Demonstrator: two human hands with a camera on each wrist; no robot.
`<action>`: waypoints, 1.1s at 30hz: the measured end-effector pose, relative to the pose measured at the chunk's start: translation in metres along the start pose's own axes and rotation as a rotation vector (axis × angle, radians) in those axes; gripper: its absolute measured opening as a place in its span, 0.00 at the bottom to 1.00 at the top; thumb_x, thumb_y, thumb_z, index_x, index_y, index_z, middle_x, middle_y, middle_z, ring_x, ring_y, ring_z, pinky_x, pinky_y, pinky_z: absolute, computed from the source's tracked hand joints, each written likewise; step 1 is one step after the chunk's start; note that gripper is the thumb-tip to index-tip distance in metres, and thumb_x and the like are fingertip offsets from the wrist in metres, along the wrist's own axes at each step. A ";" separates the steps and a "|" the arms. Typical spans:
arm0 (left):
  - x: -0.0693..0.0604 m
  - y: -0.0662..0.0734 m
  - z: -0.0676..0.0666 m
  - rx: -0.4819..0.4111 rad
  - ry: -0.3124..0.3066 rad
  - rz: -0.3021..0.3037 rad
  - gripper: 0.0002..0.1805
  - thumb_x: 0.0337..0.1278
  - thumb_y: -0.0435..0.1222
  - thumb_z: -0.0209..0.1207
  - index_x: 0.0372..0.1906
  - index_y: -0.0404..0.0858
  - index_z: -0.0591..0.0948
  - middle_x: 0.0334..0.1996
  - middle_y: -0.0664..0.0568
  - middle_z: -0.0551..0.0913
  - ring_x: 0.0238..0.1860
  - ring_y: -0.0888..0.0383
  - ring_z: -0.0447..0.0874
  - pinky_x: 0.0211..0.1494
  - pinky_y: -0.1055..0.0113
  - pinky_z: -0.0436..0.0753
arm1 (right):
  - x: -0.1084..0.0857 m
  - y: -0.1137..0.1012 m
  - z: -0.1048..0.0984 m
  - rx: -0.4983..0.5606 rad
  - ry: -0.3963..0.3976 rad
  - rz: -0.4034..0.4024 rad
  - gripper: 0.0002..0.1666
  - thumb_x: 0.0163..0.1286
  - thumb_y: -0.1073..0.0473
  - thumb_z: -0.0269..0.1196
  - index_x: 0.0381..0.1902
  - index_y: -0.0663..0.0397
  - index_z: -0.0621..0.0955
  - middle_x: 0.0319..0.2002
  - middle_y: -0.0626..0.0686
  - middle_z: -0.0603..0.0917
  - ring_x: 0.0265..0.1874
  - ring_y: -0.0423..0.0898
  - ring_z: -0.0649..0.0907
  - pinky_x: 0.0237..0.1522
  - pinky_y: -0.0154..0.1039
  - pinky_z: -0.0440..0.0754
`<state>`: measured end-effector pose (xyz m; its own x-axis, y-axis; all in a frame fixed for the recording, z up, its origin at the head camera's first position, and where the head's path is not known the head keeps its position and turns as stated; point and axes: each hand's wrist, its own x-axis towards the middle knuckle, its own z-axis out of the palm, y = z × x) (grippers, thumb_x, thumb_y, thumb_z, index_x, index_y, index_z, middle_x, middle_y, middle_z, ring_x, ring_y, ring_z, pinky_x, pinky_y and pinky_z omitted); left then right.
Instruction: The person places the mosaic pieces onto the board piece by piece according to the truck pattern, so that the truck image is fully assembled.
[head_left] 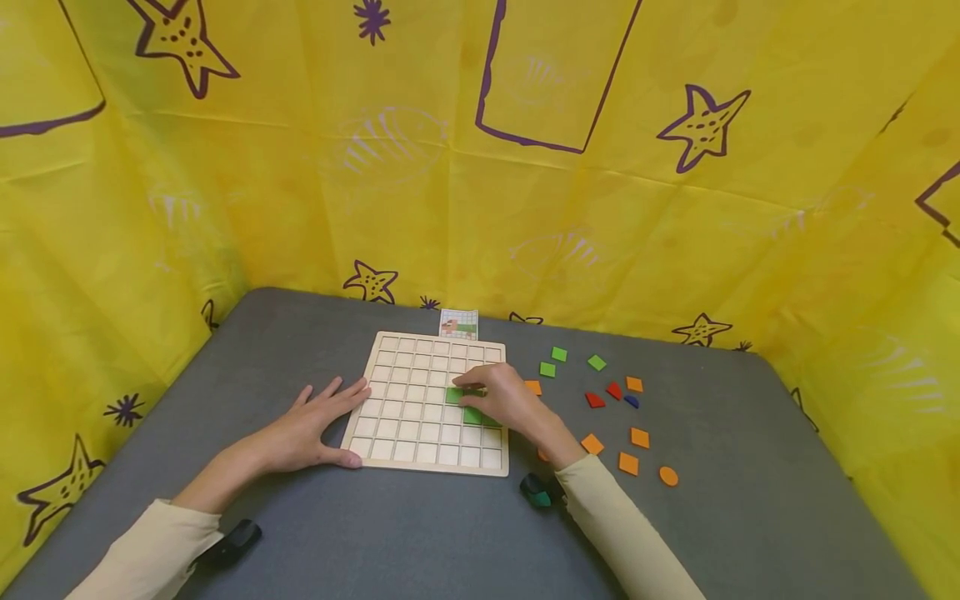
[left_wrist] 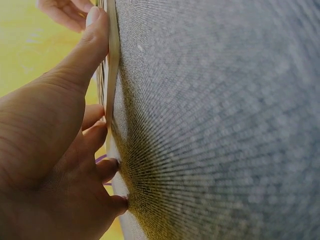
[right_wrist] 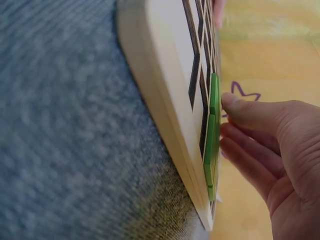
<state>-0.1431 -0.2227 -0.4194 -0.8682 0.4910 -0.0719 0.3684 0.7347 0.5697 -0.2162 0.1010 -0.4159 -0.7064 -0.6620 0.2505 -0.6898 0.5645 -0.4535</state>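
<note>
A square wooden grid board (head_left: 406,408) lies on the table. My left hand (head_left: 306,427) rests at its left side, fingers spread against the edge and thumb at the near corner. Over the board's right half is my right hand (head_left: 512,402); no piece shows pinched between its thumb and fingers. Green tiles (head_left: 472,415) sit in the grid under that hand, partly hidden by it. In the right wrist view, the thumb and fingertips come close to or touch the green tiles (right_wrist: 211,145); exact contact is unclear.
A small printed card (head_left: 459,322) lies behind the board. To the right are loose green squares (head_left: 547,369), orange squares (head_left: 628,463), an orange circle (head_left: 668,476), red pieces (head_left: 595,400) and a blue piece (head_left: 632,402). A yellow patterned cloth (head_left: 450,192) surrounds the table.
</note>
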 end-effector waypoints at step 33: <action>-0.001 0.003 -0.001 -0.001 0.009 0.005 0.59 0.41 0.62 0.69 0.76 0.37 0.59 0.76 0.41 0.53 0.74 0.30 0.41 0.67 0.29 0.35 | -0.044 0.064 -0.054 0.061 0.150 0.180 0.20 0.58 0.67 0.71 0.50 0.66 0.85 0.47 0.59 0.87 0.46 0.55 0.86 0.48 0.47 0.84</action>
<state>-0.1412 -0.2216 -0.4171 -0.8693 0.4904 -0.0615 0.3724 0.7317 0.5710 -0.2379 0.1932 -0.4099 -0.8357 -0.4702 0.2836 -0.5433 0.6328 -0.5517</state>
